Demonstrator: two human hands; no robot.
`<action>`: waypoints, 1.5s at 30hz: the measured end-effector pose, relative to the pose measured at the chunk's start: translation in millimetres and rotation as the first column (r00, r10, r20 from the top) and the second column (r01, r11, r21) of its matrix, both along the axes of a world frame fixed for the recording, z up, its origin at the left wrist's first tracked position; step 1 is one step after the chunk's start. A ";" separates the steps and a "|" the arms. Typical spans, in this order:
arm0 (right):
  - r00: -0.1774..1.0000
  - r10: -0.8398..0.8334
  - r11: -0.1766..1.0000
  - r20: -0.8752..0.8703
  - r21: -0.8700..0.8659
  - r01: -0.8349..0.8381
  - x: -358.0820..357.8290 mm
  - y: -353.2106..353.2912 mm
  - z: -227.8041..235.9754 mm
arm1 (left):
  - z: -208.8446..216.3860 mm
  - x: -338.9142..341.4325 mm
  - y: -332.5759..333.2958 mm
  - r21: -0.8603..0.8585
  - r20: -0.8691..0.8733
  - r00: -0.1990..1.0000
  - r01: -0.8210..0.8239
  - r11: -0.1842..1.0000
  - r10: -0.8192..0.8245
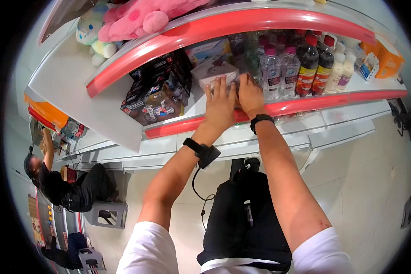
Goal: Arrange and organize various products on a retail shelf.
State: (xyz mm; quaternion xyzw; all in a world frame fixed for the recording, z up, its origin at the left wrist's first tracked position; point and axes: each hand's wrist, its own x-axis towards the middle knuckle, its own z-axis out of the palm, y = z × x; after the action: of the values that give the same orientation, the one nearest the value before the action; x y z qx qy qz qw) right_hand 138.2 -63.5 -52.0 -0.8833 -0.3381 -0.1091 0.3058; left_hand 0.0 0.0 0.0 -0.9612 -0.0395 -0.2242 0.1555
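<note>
Both my hands reach onto a white shelf with a red front strip [306, 106]. My left hand [220, 102] lies flat with fingers spread against the front of a white box [213, 71] that has a pinkish picture on it. Right beside it, my right hand [250, 93] presses against the same box's right side, fingers curled, next to a row of clear water bottles [271, 73]. A black band with a small device and a dangling cable sits on my left wrist; a black band is on my right wrist.
Dark toy boxes [154, 105] stand left of the white box. Dark soda bottles [315, 64], pale bottles and an orange carton [388, 59] fill the shelf's right. Pink and pastel plush toys [137, 18] lie on the shelf above. Another person [64, 182] sits on a stool at lower left.
</note>
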 end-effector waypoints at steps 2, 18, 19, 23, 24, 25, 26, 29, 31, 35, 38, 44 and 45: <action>0.960 -0.047 0.969 0.276 0.245 -0.023 -2.3 -4.6 -2.6 | -1.4 -5.5 -13.4 -0.027 0.050 0.998 0.036 0.999 -0.035; 0.984 0.104 0.983 0.148 0.136 -0.124 -28.3 -19.5 28.4 | 4.4 -4.3 26.0 -0.329 0.142 0.990 0.052 0.943 -0.005; 0.984 0.100 0.983 0.148 0.137 -0.120 -26.2 -18.6 25.7 | 1.6 -6.6 23.7 -0.329 0.142 0.990 0.056 0.943 -0.009; 0.959 0.048 0.983 0.279 0.159 -0.095 -31.5 -12.6 26.0 | -1.2 -20.0 19.6 -0.302 0.140 0.989 0.086 0.949 -0.045; 0.961 0.038 0.984 0.274 0.159 -0.084 -31.4 -15.6 26.5 | -3.8 -19.2 17.4 -0.283 0.143 0.988 0.101 0.954 -0.062; 0.961 0.041 0.984 0.273 0.155 -0.086 -29.4 -15.3 24.2 | -4.9 -18.2 15.8 -0.287 0.142 0.988 0.098 0.953 -0.059; 0.954 0.018 0.981 0.299 0.178 -0.075 -26.1 -13.4 21.1 | -5.3 -16.7 14.7 -0.280 0.164 0.984 0.119 0.953 -0.075; 0.955 0.010 0.980 0.295 0.185 -0.068 -26.0 -11.6 22.2 | -5.7 -18.7 11.9 -0.238 0.181 0.981 0.115 0.965 -0.072; 0.964 0.015 0.985 0.267 0.161 -0.060 -25.7 -12.5 22.7 | -9.1 -17.3 11.0 -0.207 0.179 0.982 0.102 0.973 -0.065; 0.958 -0.008 0.980 0.286 0.193 -0.050 -25.9 -13.1 21.5 | -8.2 -21.8 11.9 -0.106 0.144 0.989 0.054 0.993 -0.039; 0.957 -0.024 0.965 0.289 0.255 -0.053 -26.8 -11.4 21.4 | -9.9 -24.3 13.1 -0.037 0.110 0.993 0.036 0.999 -0.032; 0.986 0.013 0.989 0.167 0.143 -0.038 -26.8 -10.1 24.9 | -35.6 -39.7 13.5 -0.180 0.051 0.991 0.132 0.975 -0.125; 0.980 0.053 0.996 0.193 0.056 -0.065 -22.1 -11.9 20.0 | -43.5 -41.8 13.0 -0.189 -0.052 0.990 0.117 0.975 -0.129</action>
State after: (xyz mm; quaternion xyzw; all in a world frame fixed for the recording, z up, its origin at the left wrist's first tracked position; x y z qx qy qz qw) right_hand 116.1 -75.4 -32.0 -0.8484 -0.3883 -0.1950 0.3022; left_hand -41.8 13.0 -43.5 -0.9788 0.0044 -0.1979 0.0521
